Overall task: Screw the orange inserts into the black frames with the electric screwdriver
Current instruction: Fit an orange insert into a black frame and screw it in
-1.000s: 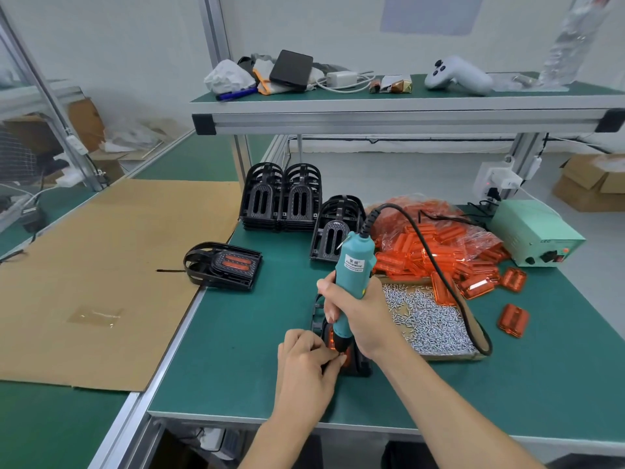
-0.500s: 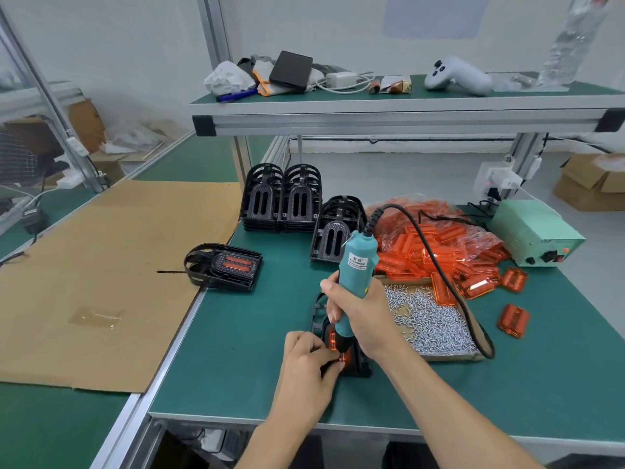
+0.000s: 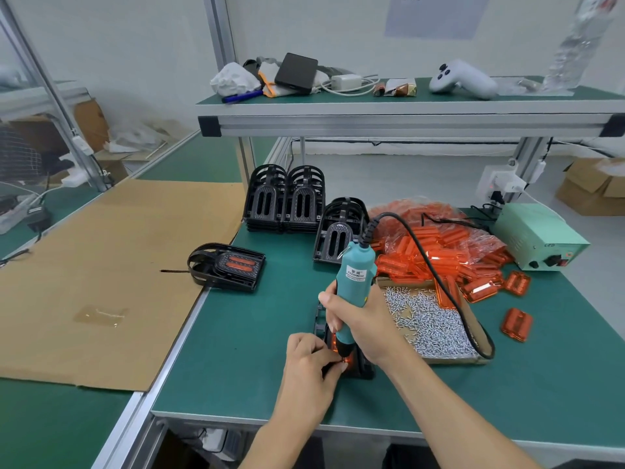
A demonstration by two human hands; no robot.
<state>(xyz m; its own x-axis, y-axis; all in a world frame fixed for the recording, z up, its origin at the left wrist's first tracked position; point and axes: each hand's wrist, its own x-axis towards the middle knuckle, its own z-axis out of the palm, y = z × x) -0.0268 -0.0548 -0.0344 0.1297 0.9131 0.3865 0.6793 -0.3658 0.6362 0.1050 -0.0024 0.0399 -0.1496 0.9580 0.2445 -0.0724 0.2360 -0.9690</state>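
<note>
Nothing had shifted: right hand (image 3: 363, 321) gripped the electric screwdriver (image 3: 351, 286); left hand (image 3: 309, 365) pinched at its tip over the black frame (image 3: 360, 368).

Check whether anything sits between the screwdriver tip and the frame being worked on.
Nothing visible does. The right hand holds the electric screwdriver tip-down on the black frame; the left hand pinches right beside the tip, hiding the contact point.
</note>
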